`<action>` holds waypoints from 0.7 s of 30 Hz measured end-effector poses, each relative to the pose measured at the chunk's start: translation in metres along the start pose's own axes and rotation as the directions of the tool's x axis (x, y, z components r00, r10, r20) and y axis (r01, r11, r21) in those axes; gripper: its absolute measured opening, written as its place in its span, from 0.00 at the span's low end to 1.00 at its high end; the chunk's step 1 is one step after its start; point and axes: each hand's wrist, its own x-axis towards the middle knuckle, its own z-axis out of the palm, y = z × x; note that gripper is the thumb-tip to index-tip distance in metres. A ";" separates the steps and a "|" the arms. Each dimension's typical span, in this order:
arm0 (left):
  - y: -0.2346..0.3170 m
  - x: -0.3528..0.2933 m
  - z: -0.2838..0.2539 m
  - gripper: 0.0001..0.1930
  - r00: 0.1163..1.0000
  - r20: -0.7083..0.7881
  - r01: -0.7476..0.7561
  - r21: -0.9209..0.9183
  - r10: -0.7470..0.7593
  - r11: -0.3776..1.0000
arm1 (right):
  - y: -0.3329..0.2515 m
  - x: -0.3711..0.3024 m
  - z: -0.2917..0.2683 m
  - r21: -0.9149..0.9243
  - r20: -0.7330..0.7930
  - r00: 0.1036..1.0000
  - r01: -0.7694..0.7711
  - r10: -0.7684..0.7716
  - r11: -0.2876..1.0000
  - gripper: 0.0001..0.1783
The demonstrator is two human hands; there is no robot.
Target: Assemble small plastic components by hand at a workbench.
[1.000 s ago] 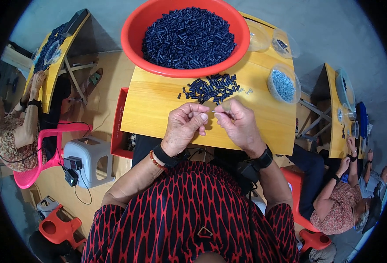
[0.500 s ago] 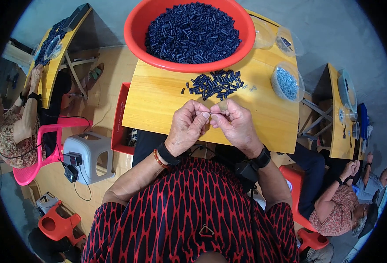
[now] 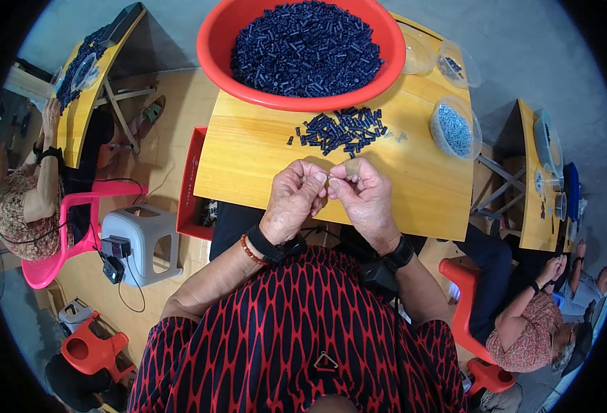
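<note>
Above the near edge of the yellow table (image 3: 248, 151), my left hand (image 3: 295, 196) and my right hand (image 3: 366, 199) meet with thumbs and fingertips pinched together. Between the fingertips is something tiny, mostly hidden, that I cannot make out. A finger of my right hand has a tan wrap on it. Just beyond my hands lies a loose pile of short dark blue-black plastic tubes (image 3: 344, 131). A few small pale screws (image 3: 399, 136) lie at its right. Behind the pile, a big red basin (image 3: 214, 65) holds a heap of the same dark tubes (image 3: 307, 48).
At the table's right stands a clear tub of small silvery screws (image 3: 453, 129); behind it is a clear dish (image 3: 467, 72) with a few dark pieces. A red box (image 3: 192, 186) stands by the table's left side. A grey stool (image 3: 138, 241) is farther left. Other people sit at tables both sides.
My hands stay pinched together, with only small finger movements. The whole view has shifted slightly. At the left, the other person's hand has moved a little.
</note>
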 end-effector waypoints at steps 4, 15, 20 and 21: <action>-0.002 -0.001 0.000 0.08 0.999 -0.009 -0.041 0.111 0.042 0.993 | 0.003 0.000 -0.001 0.094 0.026 0.999 -0.036 0.034 0.995 0.07; -0.002 -0.005 0.000 0.07 0.997 -0.024 -0.071 0.073 0.073 0.995 | 0.006 -0.001 0.003 0.231 0.013 0.999 -0.042 0.040 0.972 0.07; -0.003 -0.007 -0.002 0.07 0.995 -0.007 -0.102 0.073 0.103 0.992 | 0.011 -0.002 0.003 0.295 0.019 1.000 -0.013 0.008 0.955 0.09; -0.004 -0.007 -0.002 0.07 0.995 -0.009 -0.102 0.074 0.103 0.992 | 0.010 -0.002 0.004 0.296 0.020 1.000 -0.014 0.008 0.955 0.09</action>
